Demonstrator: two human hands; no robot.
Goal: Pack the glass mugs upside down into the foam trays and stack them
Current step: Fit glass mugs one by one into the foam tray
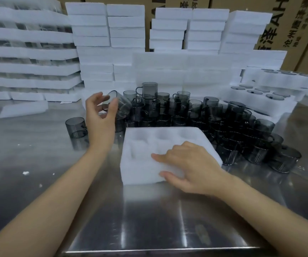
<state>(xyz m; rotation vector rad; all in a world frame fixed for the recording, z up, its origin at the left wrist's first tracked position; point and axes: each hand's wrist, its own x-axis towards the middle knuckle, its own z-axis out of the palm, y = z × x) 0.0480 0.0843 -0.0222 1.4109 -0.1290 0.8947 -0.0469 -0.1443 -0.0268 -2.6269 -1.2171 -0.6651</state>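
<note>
We are gripping a smoky glass mug [120,105] in our left hand [101,115], fingers and thumb curling round its smooth wall. It is hanging tilted, its mouth pointing far-left, just beyond the far left corner of the foam tray [136,171]. The tray's empty rounded pockets are lying to the near right of the mug, so we are judging the left hand the nearer one. Our right hand [188,164] is lying flat on the soft white foam with straight fingers, steadying it on the steel surface [38,164].

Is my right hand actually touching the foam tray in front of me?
Touching. The head view shows the right hand with fingers lying flat on the foam tray top, thumb against its near wall.
</note>
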